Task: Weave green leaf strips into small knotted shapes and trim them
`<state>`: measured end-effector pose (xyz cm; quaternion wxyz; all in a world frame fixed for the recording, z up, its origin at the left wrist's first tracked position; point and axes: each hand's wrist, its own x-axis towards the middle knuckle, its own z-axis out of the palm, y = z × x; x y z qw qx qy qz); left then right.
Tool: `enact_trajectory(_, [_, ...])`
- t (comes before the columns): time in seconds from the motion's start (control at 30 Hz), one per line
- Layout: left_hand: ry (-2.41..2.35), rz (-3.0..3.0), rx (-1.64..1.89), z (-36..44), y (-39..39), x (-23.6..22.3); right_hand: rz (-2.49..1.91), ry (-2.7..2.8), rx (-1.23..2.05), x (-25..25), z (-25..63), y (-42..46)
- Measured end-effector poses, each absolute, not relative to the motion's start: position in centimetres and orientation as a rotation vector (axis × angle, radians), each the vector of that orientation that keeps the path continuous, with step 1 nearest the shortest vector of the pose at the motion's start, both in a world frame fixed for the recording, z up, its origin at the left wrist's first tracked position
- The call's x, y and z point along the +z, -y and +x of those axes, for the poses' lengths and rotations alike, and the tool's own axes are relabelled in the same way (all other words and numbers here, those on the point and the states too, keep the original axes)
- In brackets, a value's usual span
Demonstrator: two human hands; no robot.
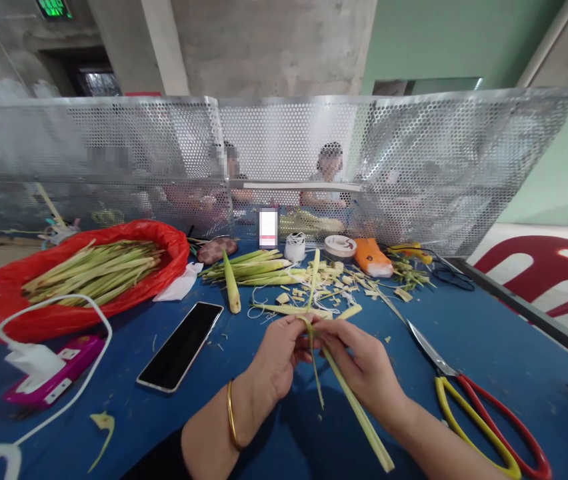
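Observation:
Both hands meet over the blue table, working on pale green leaf strips. My left hand [278,353], with a gold bangle at the wrist, pinches a thin leaf strip [314,363] that curls over and hangs down between the hands. Closed around a longer, stiffer leaf stalk [357,407], my right hand [359,353] lets its cut end slant toward the table's near edge. Another strip [315,273] sticks up beyond the fingertips. The fingertips partly hide where the strips cross. Just past the hands lie leaf scraps [334,280] and a pointed leaf shoot [231,287].
Red-and-yellow-handled scissors [469,400] lie at right. On the left are a phone [181,347], a purple power strip [57,373] with a white cable, and a red bag [164,240] of leaf strips. A perforated metal screen [284,127] stands behind; two people sit beyond it.

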<state>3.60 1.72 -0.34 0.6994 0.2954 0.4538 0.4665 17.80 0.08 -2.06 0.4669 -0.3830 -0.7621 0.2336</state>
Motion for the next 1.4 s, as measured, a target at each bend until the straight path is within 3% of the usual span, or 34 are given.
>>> enact_trajectory(0.3, [-1.051, 0.725, 1.054, 3.3, -2.1, -0.6, -0.830, 2.150, 0.112, -1.5, 18.9, -0.7])
enact_trajectory(0.57, [-1.043, 1.180, 0.904, 3.3, -1.4, -0.1, -1.069, 1.788, 0.403, -1.4, 19.0, -1.1])
enact_trajectory(0.93, [-1.051, 1.302, 0.834, 3.5, -1.3, 0.2, -1.263, 1.878, 0.245, -1.3, 18.9, -1.0])
enact_trajectory(1.07, [-1.002, 1.249, 0.808, 3.3, -1.4, 0.3, -1.405, 1.754, 0.475, -1.7, 18.6, -0.9])
enact_trajectory(1.27, [-0.907, 1.161, 0.750, 2.6, -1.7, 0.7, -1.163, 1.249, 1.080, -2.2, 18.0, -1.8])
enact_trajectory(1.4, [-0.863, 1.214, 0.768, 2.8, -1.6, 0.5, -1.061, 0.997, 1.231, -2.3, 17.4, -1.6])
